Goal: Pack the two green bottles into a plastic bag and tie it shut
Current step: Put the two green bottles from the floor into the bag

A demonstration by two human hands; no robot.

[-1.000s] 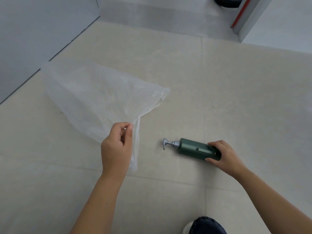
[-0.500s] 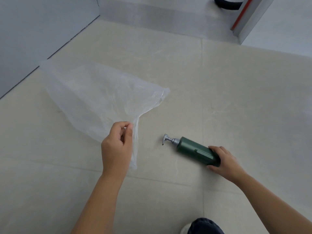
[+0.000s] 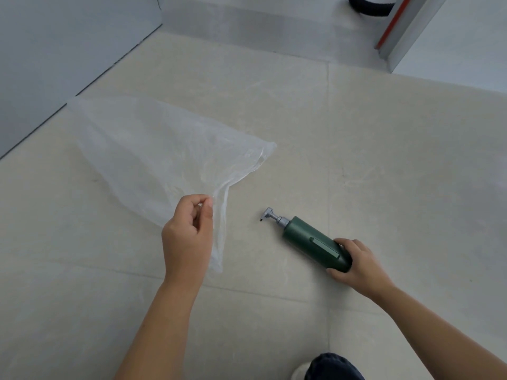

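Plastic bag [image 3: 153, 160], thin and clear, sprawls on the floor [image 3: 384, 160] toward its left edge, its rim pinched between thumb and forefinger of the left grip [image 3: 188, 234]; the right grip [image 3: 356, 263] curls round the base of one green bottle [image 3: 310, 239] at mid-floor, pump [image 3: 270, 216] toward the bag. No second bottle shows. Held at one point, the limp mouth may lie flat, so the pump could snag or shove the film
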